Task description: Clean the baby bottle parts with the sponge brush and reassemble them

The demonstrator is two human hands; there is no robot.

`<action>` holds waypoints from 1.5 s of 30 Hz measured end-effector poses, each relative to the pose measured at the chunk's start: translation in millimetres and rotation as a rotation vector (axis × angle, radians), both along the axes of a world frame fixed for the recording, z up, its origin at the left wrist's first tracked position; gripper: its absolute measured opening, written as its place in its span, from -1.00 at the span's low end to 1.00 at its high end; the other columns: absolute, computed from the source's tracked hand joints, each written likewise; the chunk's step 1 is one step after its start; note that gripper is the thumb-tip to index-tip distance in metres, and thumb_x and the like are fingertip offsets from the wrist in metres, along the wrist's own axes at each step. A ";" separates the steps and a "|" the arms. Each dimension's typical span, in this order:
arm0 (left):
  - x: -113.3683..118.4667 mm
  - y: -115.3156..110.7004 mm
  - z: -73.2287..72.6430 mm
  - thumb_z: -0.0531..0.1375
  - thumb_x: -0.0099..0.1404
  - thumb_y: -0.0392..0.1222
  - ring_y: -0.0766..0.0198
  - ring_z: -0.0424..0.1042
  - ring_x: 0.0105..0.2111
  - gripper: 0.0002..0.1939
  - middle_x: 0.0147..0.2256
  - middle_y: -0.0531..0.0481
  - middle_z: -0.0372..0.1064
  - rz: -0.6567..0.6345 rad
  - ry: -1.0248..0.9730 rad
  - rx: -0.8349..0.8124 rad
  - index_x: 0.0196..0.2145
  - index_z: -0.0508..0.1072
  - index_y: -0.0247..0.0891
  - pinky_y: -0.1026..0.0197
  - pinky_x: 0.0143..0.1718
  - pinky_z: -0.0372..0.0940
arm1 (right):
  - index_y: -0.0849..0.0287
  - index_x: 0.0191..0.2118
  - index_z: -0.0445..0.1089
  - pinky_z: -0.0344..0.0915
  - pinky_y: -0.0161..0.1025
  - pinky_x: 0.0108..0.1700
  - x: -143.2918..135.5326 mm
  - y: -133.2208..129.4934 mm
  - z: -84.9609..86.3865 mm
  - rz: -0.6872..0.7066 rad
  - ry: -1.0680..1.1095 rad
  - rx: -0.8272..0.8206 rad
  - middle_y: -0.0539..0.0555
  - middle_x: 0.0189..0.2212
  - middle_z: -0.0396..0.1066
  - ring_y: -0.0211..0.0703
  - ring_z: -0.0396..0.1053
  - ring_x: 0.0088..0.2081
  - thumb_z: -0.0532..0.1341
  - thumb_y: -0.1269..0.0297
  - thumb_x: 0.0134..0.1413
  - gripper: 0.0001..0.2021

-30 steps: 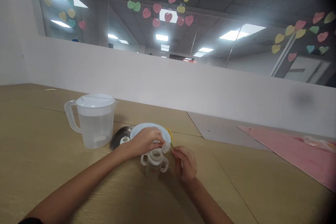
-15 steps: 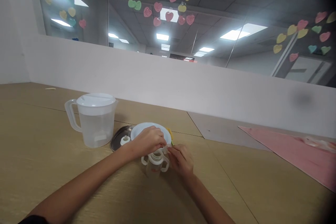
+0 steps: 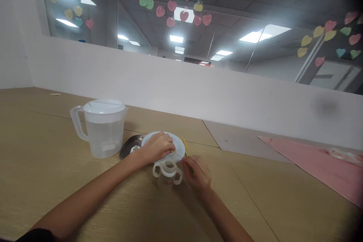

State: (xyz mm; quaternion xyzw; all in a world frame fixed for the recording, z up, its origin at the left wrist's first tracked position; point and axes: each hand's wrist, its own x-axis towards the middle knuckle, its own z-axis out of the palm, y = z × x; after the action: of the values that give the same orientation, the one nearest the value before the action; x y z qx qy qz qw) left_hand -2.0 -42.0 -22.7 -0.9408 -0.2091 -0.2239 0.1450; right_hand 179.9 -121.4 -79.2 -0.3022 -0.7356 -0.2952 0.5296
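Note:
A clear baby bottle (image 3: 166,178) with two white handles stands upright on the table, its neck uncovered. My left hand (image 3: 159,146) is closed in a pinch above the pale blue plate (image 3: 179,146), behind the bottle. My right hand (image 3: 199,172) is closed just right of the bottle. A thin dark line runs between the fingertips of both hands; what each hand grips is too small to name. A yellow and green item (image 3: 184,145) shows beyond my right fingers, with green also showing under them.
A lidded clear pitcher (image 3: 104,130) stands at the left. A round metal tray (image 3: 124,150) holds a white bottle top (image 3: 135,148), partly hidden by my left wrist. At the right lies a pink mat (image 3: 317,164). A white wall (image 3: 159,79) bounds the table's back.
My hands have drawn slightly apart, the left moving a little up and left, the right slightly down and right. The bottle's neck is now less covered, and a thin line shows between the hands.

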 end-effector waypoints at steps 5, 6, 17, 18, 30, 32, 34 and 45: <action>0.4 -8.2 1.4 0.13 0.23 -0.31 0.30 0.36 -0.36 -0.86 -0.40 0.05 0.43 -0.067 -0.019 0.002 -0.40 0.49 -0.19 0.22 -0.29 0.13 | 0.18 -0.24 0.39 0.34 -0.28 -0.37 -0.4 1.6 -0.2 0.011 0.008 -0.005 0.06 -0.46 0.43 -0.24 0.37 -0.41 0.20 0.58 0.02 -0.80; 0.5 -10.4 2.0 0.12 0.24 -0.30 0.30 0.35 -0.36 -0.85 -0.40 0.04 0.43 -0.076 -0.019 0.014 -0.40 0.49 -0.19 0.22 -0.28 0.13 | 0.18 -0.24 0.39 0.33 -0.28 -0.38 -0.6 1.7 -0.1 0.018 0.003 -0.006 0.06 -0.47 0.43 -0.24 0.36 -0.42 0.20 0.58 0.02 -0.80; 2.0 -21.9 5.2 0.10 0.28 -0.28 0.27 0.31 -0.40 -0.83 -0.47 0.03 0.38 -0.098 -0.019 0.126 -0.40 0.49 -0.19 0.20 -0.34 0.10 | 0.18 -0.30 0.39 0.29 -0.29 -0.41 -1.1 -0.3 2.7 -0.018 -0.019 0.011 0.04 -0.50 0.43 -0.26 0.35 -0.46 0.22 0.52 0.03 -0.88; 2.1 -20.3 4.3 0.10 0.28 -0.28 0.27 0.31 -0.39 -0.83 -0.45 0.03 0.39 -0.100 -0.020 0.121 -0.38 0.49 -0.18 0.20 -0.33 0.10 | 0.18 -0.31 0.39 0.29 -0.29 -0.40 -0.9 -0.3 2.8 -0.034 -0.023 0.008 0.04 -0.49 0.43 -0.25 0.35 -0.45 0.23 0.52 0.03 -0.88; -13.6 17.3 3.9 0.14 0.28 -0.21 0.30 0.40 -0.30 -0.86 -0.32 0.05 0.49 -0.032 -0.071 -0.123 -0.29 0.52 -0.14 0.25 -0.25 0.14 | 0.17 -0.44 0.35 0.23 -0.25 -0.34 -0.1 2.1 4.2 -0.122 0.027 -0.014 0.01 -0.52 0.37 -0.23 0.31 -0.41 0.26 0.44 0.03 -0.91; -16.0 21.4 3.2 0.14 0.28 -0.20 0.30 0.40 -0.30 -0.85 -0.32 0.05 0.49 -0.034 -0.082 -0.139 -0.29 0.53 -0.15 0.26 -0.25 0.15 | 0.16 -0.45 0.33 0.22 -0.24 -0.31 -0.6 1.6 5.5 -0.117 0.034 -0.009 0.00 -0.53 0.36 -0.24 0.31 -0.41 0.25 0.44 0.04 -0.89; -17.2 26.0 0.5 0.15 0.27 -0.18 0.31 0.41 -0.30 -0.85 -0.33 0.05 0.50 -0.040 -0.102 -0.144 -0.30 0.53 -0.15 0.27 -0.24 0.16 | 0.16 -0.45 0.32 0.22 -0.23 -0.29 -0.6 1.5 6.5 -0.114 0.040 -0.002 -0.01 -0.54 0.36 -0.25 0.30 -0.42 0.24 0.45 0.04 -0.88; -23.5 49.4 -15.7 0.15 0.27 -0.16 0.31 0.42 -0.29 -0.84 -0.31 0.03 0.51 -0.018 -0.130 -0.188 -0.32 0.54 -0.17 0.28 -0.25 0.17 | 0.15 -0.47 0.30 0.21 -0.16 -0.15 -1.0 2.8 2.9 -0.137 0.036 -0.002 -0.06 -0.56 0.33 -0.30 0.30 -0.48 0.20 0.44 0.09 -0.86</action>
State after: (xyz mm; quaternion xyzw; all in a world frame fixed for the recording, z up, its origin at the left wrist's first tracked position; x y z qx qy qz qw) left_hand -25.5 7.4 -38.4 -0.9355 -0.2298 -0.2652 0.0404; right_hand 178.9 -118.6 -76.3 -0.3578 -0.7037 -0.3246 0.5210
